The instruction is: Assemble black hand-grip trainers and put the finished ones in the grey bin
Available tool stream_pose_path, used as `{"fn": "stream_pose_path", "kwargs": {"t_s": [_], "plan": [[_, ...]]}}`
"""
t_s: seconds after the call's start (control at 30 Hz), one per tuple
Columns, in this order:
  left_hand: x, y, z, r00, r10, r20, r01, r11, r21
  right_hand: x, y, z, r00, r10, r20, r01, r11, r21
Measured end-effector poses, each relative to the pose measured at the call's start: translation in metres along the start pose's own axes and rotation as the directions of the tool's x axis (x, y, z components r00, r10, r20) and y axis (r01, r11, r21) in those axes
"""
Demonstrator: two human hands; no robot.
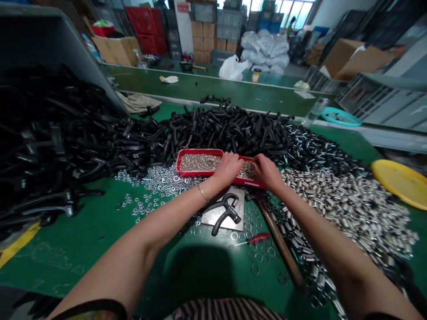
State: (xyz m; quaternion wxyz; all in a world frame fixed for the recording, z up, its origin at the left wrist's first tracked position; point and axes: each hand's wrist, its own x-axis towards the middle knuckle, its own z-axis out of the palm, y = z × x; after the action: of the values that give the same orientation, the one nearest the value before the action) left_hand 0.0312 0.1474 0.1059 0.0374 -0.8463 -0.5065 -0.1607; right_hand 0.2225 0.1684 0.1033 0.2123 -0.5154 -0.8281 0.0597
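Left hand (229,169): palm down, fingers bent, partly closed, at the left end of the right red tray (248,182). Hold on any small part: cannot tell, fingertips being hidden. Right hand (267,171): fingers curled inward at the right end of the same tray, thumb side toward the left hand. Gap between fingertips and any grasped part: cannot tell. Inside the right tray, between both hands: small metal parts (246,170). On the left wrist: thin bracelet (203,193).

Just left of the left hand: left red tray (179,171), filled with similar small metal parts. Nearer the body, below the hands: flat metal plate (207,218), with a black forked part (221,215) on top. To the right of the plate: hammer with wooden handle (279,238), laid at a slant. Below the plate: red-handled screwdriver (258,238), among loose metal rings (254,257).

Left of the plate: scattered small washers (156,184). Beyond the trays: heap of black parts (230,126). Right of the right arm: pile of metal sleeves (353,209), with black-headed screws (312,146) behind. At the far right: yellow lid (400,183). Under all: green table (110,249).
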Motion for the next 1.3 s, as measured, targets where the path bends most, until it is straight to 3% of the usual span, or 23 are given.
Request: {"fn": "stream_pose_path", "kwargs": {"t_s": [0.1, 0.2, 0.27, 0.37, 0.43, 0.53, 0.83, 0.97, 1.03, 1.13, 1.23, 1.3], "plan": [[-0.034, -0.004, -0.014, 0.993, -0.104, -0.052, 0.082, 0.944, -0.318, -0.025, -0.008, -0.01, 0.998, 0.053, -0.025, -0.044, 0.963, 0.266], [-0.078, -0.003, -0.023, 0.983, -0.161, 0.084, 0.18, 0.8, -0.572, -0.063, -0.02, -0.012, 0.993, 0.034, 0.112, -0.083, 0.873, 0.48], [-0.103, 0.002, -0.021, 0.973, -0.153, 0.172, 0.227, 0.762, -0.607, -0.084, -0.027, -0.005, 0.978, 0.039, 0.203, -0.146, 0.825, 0.546], [-0.121, 0.011, -0.011, 0.97, -0.145, 0.197, 0.229, 0.82, -0.524, -0.102, -0.032, 0.012, 0.942, 0.15, 0.302, -0.299, 0.785, 0.543], [-0.121, 0.016, -0.005, 0.971, -0.144, 0.188, 0.214, 0.876, -0.432, -0.106, -0.032, 0.02, 0.931, 0.194, 0.31, -0.329, 0.814, 0.479], [-0.115, 0.016, -0.004, 0.972, -0.117, 0.205, 0.185, 0.917, -0.353, -0.112, -0.027, 0.022, 0.952, 0.177, 0.25, -0.263, 0.891, 0.37], [-0.117, 0.007, -0.006, 0.975, -0.055, 0.215, 0.137, 0.911, -0.39, -0.156, 0.003, -0.004, 0.969, 0.141, 0.203, -0.181, 0.963, 0.198], [-0.109, 0.014, -0.013, 0.975, 0.053, 0.218, -0.002, 0.974, -0.227, -0.154, 0.0, -0.004, 0.972, 0.025, 0.233, -0.025, 1.0, -0.002], [-0.1, 0.018, -0.018, 0.954, 0.175, 0.242, -0.151, 0.982, -0.114, -0.147, -0.006, 0.001, 0.963, -0.055, 0.262, 0.078, 0.994, -0.078], [-0.083, 0.02, -0.023, 0.889, 0.326, 0.322, -0.325, 0.944, -0.057, -0.134, -0.011, 0.009, 0.948, -0.134, 0.289, 0.177, 0.976, -0.126], [-0.071, 0.014, -0.02, 0.831, 0.384, 0.402, -0.377, 0.921, -0.102, -0.124, -0.011, 0.012, 0.934, -0.175, 0.312, 0.223, 0.967, -0.125], [-0.072, 0.01, -0.016, 0.827, 0.387, 0.408, -0.364, 0.921, -0.136, -0.121, -0.01, 0.013, 0.928, -0.189, 0.321, 0.24, 0.963, -0.126]]}}
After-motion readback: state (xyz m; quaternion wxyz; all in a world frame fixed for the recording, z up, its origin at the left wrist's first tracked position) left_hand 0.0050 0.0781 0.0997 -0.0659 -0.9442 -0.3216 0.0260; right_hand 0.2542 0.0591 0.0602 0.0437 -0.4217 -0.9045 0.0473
